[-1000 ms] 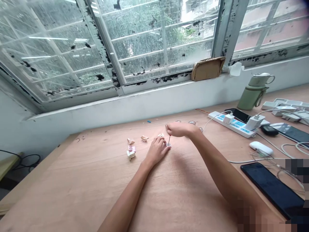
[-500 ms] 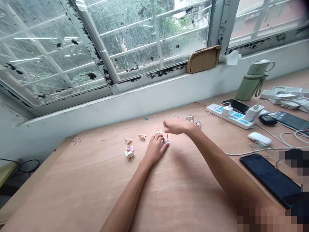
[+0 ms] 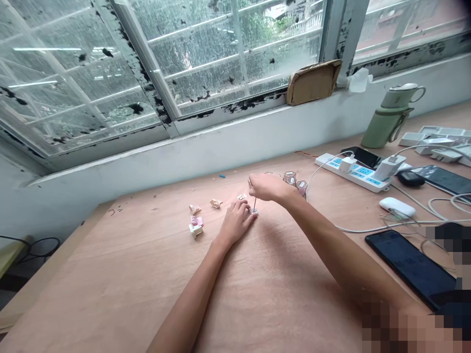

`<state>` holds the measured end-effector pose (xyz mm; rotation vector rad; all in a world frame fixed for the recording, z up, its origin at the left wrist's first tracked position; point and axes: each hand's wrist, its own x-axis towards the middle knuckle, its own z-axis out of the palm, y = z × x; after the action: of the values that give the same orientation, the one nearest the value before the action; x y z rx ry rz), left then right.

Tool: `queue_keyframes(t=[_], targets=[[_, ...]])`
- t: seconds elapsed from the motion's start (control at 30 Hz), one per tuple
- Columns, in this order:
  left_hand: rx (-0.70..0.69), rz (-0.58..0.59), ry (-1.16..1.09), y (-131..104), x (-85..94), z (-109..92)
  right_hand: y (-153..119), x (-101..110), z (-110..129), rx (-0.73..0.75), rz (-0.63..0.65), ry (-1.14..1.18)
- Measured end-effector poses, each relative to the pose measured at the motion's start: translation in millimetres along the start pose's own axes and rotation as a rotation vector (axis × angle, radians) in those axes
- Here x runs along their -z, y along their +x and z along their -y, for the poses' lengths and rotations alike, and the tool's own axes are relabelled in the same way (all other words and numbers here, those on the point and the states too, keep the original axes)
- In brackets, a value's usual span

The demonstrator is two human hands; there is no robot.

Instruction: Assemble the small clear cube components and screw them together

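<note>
My right hand (image 3: 265,186) is closed around a slim screwdriver (image 3: 255,203); its thin metal shaft points straight down and my fingers cover the handle. The tip meets a small whitish piece (image 3: 254,211) on the table. My left hand (image 3: 237,217) rests low on the wood, its fingertips pinning that piece at the edge. Just beyond the fingers lies a small pale part (image 3: 242,196). Left of my hands are a cream block (image 3: 196,231), a pink piece (image 3: 197,221) and two beige pieces, one (image 3: 216,203) nearer my left hand.
Small hexagonal jars (image 3: 290,178) stand behind my right wrist. On the right are a white power strip (image 3: 353,171) with plugs and cables, a white earbud case (image 3: 397,208), a black phone (image 3: 410,267) and a green bottle (image 3: 384,126). A wall with windows bounds the far edge.
The view has shifted slightly. My right hand remains on the upright screwdriver, and my left hand still presses the small piece; no loose part has visibly moved.
</note>
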<state>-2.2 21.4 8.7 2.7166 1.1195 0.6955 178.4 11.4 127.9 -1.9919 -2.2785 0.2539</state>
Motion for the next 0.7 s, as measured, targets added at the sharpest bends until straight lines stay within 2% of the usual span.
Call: queue_keyframes(t=[0.17,0.23,0.3,0.4,0.47,0.5,0.53,0.57,0.63,0.7], targets=[[0.011,-0.013,0.029,-2.0,-4.3,-2.8,7.2,-7.3,2.1,-0.019,-0.073,-0.042],[0.026,-0.084,0.018,-2.1,-3.0,-1.9,9.5,-8.6,3.4,-0.009,-0.085,-0.084],[0.029,-0.231,-0.032,0.5,6.4,-2.1,10.1,-8.2,5.6,0.003,-0.078,-0.112],[-0.003,-0.594,-0.205,9.8,43.6,-18.0,8.4,-4.8,9.8,0.010,-0.062,-0.115],[-0.085,-0.878,-0.402,14.8,81.8,-47.1,5.8,-1.3,12.6,0.007,-0.068,-0.096],[-0.143,-0.977,-0.505,14.8,102.2,-67.0,4.2,0.6,13.8,0.008,-0.068,-0.085],[-0.182,-1.016,-0.600,11.8,121.6,-89.1,2.6,2.4,14.8,0.011,-0.061,-0.077],[-0.192,-0.981,-0.692,5.1,138.7,-111.7,0.9,4.1,15.8,0.024,-0.051,-0.072],[-0.122,-0.672,-0.838,-20.0,160.5,-152.1,-1.6,6.2,17.4,0.063,-0.024,-0.075],[0.038,-0.454,-0.851,-57.7,162.1,-179.3,-2.1,6.1,18.6,0.095,-0.012,-0.082]])
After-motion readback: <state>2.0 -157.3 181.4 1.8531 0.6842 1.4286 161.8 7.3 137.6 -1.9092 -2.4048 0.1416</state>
